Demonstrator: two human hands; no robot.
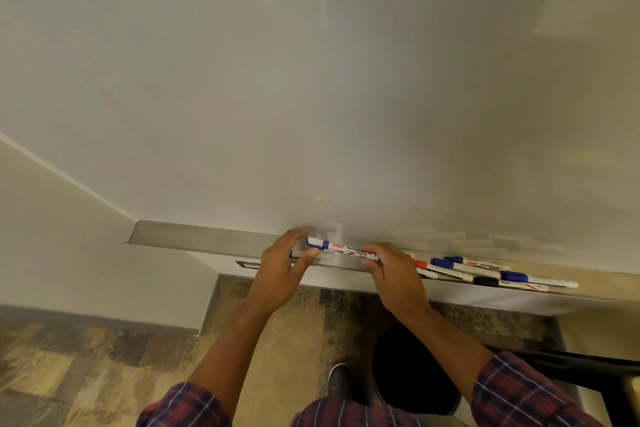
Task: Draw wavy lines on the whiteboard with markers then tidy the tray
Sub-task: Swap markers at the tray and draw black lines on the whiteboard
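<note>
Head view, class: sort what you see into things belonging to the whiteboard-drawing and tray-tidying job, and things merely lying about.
Job: blank white whiteboard; long grey metal tray; blue-capped white marker held by left hand and right hand; loose red-, blue- and black-capped markers on the tray.
Lying about: round black object; dark shoe; mottled brown floor.

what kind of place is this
Likely a classroom or meeting room, though little of it shows: a wall whiteboard, a metal tray along its bottom edge holding loose markers, and a patterned floor below.
</note>
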